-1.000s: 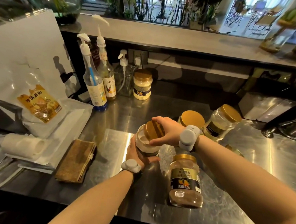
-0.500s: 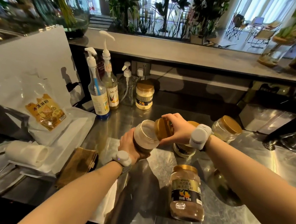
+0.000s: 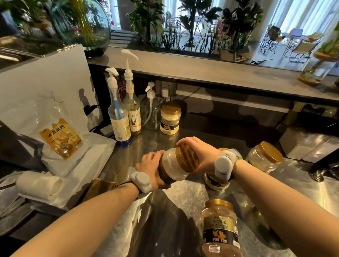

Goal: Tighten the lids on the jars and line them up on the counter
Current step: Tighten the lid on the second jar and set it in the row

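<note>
Stretching across the whole near half of the room is the steel counter [image 3: 280,196], w/ the jars scattered on it, not lined up yet. Far left stand the syrup bottles [image 3: 123,117], and a pale-powder jar [image 3: 169,120] sits upright just right of them, lid on. Far right, a clear jar [image 3: 265,157] leans tilted w/ its gold cap on. Near, a brown-powder jar [image 3: 221,234] stands upright, capped. Another jar [image 3: 216,181] sits mostly hidden behind the right wrist.

Step in hand, I'd say: tightening. The held jar [image 3: 174,166] is up off the counter, tipped over toward the right, between both hands. Left hand [image 3: 152,167] is wrapped round its body from the far-left side, fingers curled tight on it. Right hand [image 3: 199,152] is clamped over the gold lid [image 3: 187,158], fingers pressed round the rim.

Next, prob: twist the lid till it stops, then set the jar upright beside another so a row starts. Needs a firm counter-hold from the left hand so the body doesn't spin.
</note>
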`<state>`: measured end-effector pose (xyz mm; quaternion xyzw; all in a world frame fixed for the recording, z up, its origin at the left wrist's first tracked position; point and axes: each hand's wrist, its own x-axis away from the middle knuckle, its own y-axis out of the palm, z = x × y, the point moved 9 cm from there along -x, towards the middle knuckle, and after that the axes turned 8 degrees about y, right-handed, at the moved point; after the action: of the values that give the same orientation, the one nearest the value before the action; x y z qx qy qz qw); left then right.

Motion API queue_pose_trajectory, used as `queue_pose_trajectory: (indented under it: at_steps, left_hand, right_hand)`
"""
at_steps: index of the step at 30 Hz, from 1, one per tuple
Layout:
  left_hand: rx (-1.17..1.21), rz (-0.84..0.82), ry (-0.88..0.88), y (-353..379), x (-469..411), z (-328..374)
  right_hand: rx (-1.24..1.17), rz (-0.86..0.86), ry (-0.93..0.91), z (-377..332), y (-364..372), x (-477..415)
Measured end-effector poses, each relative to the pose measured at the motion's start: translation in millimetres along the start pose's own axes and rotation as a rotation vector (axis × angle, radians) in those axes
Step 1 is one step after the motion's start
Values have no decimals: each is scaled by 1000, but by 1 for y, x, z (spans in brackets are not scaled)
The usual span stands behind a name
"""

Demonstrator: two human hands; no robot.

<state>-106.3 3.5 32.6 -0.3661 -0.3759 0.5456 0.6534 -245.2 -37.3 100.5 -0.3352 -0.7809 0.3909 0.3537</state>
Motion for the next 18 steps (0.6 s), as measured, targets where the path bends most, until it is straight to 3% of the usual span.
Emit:
queue_pose_trajectory:
  at_steps: [18]
  left_hand:
    - [10, -65, -8, -1, -6, 0]
  right_hand:
    - [79, 15, -52, -15, -1, -4]
